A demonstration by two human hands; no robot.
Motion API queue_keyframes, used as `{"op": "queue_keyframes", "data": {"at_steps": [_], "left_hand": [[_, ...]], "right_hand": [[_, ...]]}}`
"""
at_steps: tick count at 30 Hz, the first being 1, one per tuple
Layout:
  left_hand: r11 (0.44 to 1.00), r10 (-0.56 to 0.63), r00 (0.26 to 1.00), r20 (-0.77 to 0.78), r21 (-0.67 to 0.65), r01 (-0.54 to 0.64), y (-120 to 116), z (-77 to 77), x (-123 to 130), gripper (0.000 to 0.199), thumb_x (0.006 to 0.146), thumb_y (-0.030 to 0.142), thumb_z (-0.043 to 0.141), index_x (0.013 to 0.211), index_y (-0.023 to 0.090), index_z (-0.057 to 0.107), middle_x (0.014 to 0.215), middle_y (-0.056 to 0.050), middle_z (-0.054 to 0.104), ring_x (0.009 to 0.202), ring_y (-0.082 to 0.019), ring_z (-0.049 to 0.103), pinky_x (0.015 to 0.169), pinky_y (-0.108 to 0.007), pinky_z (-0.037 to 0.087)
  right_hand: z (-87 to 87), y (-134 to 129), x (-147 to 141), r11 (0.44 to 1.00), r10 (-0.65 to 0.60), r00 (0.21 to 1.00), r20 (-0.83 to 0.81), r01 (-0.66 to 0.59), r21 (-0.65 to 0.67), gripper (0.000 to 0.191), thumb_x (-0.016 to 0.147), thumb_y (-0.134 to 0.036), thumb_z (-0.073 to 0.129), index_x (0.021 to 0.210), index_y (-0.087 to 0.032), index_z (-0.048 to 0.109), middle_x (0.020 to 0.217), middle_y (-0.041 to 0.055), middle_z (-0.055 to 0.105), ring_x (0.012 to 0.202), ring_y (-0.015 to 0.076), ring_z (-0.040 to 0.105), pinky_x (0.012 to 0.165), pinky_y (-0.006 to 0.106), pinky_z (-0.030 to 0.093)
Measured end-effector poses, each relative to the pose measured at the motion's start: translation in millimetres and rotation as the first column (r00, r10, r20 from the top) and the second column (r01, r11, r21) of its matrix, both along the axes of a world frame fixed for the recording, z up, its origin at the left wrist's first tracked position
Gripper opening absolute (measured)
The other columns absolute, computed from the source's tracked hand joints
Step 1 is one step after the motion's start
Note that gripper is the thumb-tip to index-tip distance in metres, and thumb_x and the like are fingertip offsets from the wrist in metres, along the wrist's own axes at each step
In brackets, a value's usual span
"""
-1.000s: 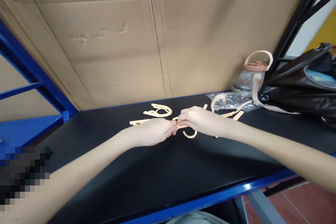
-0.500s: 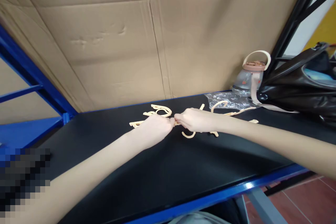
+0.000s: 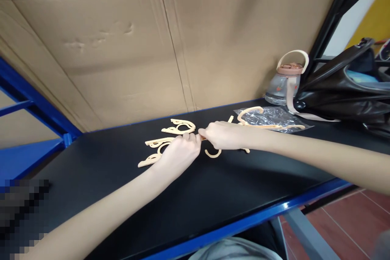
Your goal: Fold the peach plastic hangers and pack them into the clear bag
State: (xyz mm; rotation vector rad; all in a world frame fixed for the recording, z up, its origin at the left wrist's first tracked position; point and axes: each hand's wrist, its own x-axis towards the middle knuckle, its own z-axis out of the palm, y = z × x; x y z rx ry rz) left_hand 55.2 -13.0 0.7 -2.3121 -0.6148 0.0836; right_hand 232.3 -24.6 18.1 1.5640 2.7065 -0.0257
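Note:
My left hand (image 3: 185,148) is closed, and its fingers meet those of my right hand (image 3: 225,135) over the middle of the black tabletop. The right hand is also closed. A short stretch of a cream plastic folding hanger (image 3: 204,139) shows between them; the hands hide most of it. A folded hanger (image 3: 179,127) with a round loop lies just beyond my left hand. Another folded hanger (image 3: 149,160) shows partly from under that hand. A curved hook (image 3: 213,154) sticks out below my right hand. Behind the right forearm rests a hanger with its hook up (image 3: 250,110).
A clear plastic bag (image 3: 276,115) lies at the back right. Behind it stand a water bottle (image 3: 283,85) with a strap and a dark leather bag (image 3: 338,93). Cardboard (image 3: 122,57) walls the back. The table has a blue front edge (image 3: 243,225).
The view has shifted a little, so the scene sits differently in the picture. My left hand has uncovered more of the folded hangers on the left. Both hands stay together, closed.

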Motion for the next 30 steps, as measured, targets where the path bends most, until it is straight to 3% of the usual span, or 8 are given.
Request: {"op": "queue_keyframes", "data": {"at_steps": [3, 8, 17, 21, 23, 25, 27, 30], "left_hand": [[0.981, 0.057, 0.998, 0.031, -0.185, -0.05, -1, 6.3, 2, 0.029, 0.075, -0.003, 0.04, 0.091, 0.009, 0.061, 0.07, -0.01, 0.064, 0.059, -0.021, 0.061, 0.046, -0.026, 0.035], [0.945, -0.044, 0.999, -0.003, -0.326, 0.041, 9, 15.1, 3, 0.024, 0.072, 0.001, 0.043, 0.069, 0.016, 0.062, 0.06, -0.006, 0.063, 0.052, -0.02, 0.059, 0.044, -0.028, 0.03], [0.997, -0.045, 0.992, -0.12, -0.073, 0.036, -8, 7.5, 8, 0.029, 0.07, -0.009, 0.038, 0.075, 0.01, 0.06, 0.062, -0.009, 0.06, 0.056, -0.021, 0.058, 0.046, -0.028, 0.032], [0.993, 0.052, 0.997, 0.062, -0.111, -0.044, -16, 19.9, -1, 0.023, 0.079, 0.0, 0.04, 0.085, 0.012, 0.059, 0.07, -0.008, 0.064, 0.062, -0.021, 0.061, 0.046, -0.026, 0.033], [0.963, 0.203, 0.958, 0.205, -0.218, -0.157, -12, 25.7, -8, 0.018, 0.086, 0.012, 0.041, 0.089, 0.015, 0.058, 0.068, -0.006, 0.064, 0.056, -0.02, 0.06, 0.045, -0.025, 0.034], [0.92, 0.286, 0.907, 0.308, -0.353, -0.17, -3, 25.3, -11, 0.021, 0.089, 0.018, 0.037, 0.092, 0.016, 0.058, 0.072, -0.005, 0.064, 0.059, -0.019, 0.061, 0.049, -0.026, 0.039], [0.857, 0.23, 0.89, 0.393, -0.515, 0.006, 11, 17.6, -10, 0.027, 0.091, 0.019, 0.032, 0.097, 0.017, 0.059, 0.088, -0.007, 0.065, 0.076, -0.019, 0.063, 0.063, -0.028, 0.046], [0.694, 0.19, 0.885, 0.426, -0.695, 0.186, 33, -0.3, -1, 0.032, 0.09, 0.017, 0.03, 0.097, 0.015, 0.061, 0.094, -0.008, 0.063, 0.089, -0.019, 0.06, 0.079, -0.032, 0.048]], "right_hand": [[-1.5, -2, 4, 0.996, 0.088, 0.996, -0.02, -0.088, 0.014, 0.017, 0.081, -0.009, 0.041, 0.088, -0.015, 0.056, 0.07, 0.0043, 0.059, 0.052, 0.0127, 0.048, 0.046, 0.024, 0.025], [-6.4, -3, 9, 0.964, 0.258, 0.965, -0.045, -0.26, -0.05, 0.019, 0.087, -0.008, 0.036, 0.08, -0.014, 0.053, 0.069, 0.0031, 0.059, 0.05, 0.0103, 0.044, 0.045, 0.024, 0.024], [-17.2, -1, 5, 0.988, 0.151, 0.988, -0.045, -0.149, 0.034, 0.01, 0.078, -0.009, 0.049, 0.085, -0.012, 0.056, 0.064, 0.0029, 0.057, 0.045, 0.0093, 0.039, 0.044, 0.023, 0.023], [-21.3, 5, 17, 0.99, 0.138, 0.988, -0.074, -0.141, -0.031, 0.015, 0.087, -0.017, 0.043, 0.083, -0.012, 0.057, 0.059, 0.002, 0.056, 0.043, 0.0092, 0.038, 0.044, 0.024, 0.024], [-20.3, 3, 19, 0.993, 0.116, 0.991, -0.069, -0.117, -0.021, 0.023, 0.092, -0.021, 0.037, 0.085, -0.013, 0.057, 0.06, 0.0024, 0.057, 0.045, 0.0105, 0.043, 0.045, 0.024, 0.026], [-18.7, -3, 16, 0.995, 0.091, 0.995, -0.047, -0.089, 0.044, 0.023, 0.094, -0.02, 0.036, 0.089, -0.014, 0.057, 0.067, 0.0038, 0.061, 0.052, 0.0132, 0.051, 0.047, 0.024, 0.03], [-19.0, -10, 8, 0.985, 0.093, 0.996, -0.003, -0.091, 0.148, 0.017, 0.091, -0.015, 0.041, 0.093, -0.013, 0.057, 0.079, 0.0061, 0.064, 0.064, 0.0168, 0.059, 0.053, 0.026, 0.038], [-24.3, -22, -5, 0.917, 0.205, 0.974, 0.093, -0.224, 0.329, 0.019, 0.091, -0.008, 0.04, 0.097, -0.009, 0.057, 0.098, 0.013, 0.063, 0.091, 0.0213, 0.06, 0.072, 0.031, 0.047]]}}
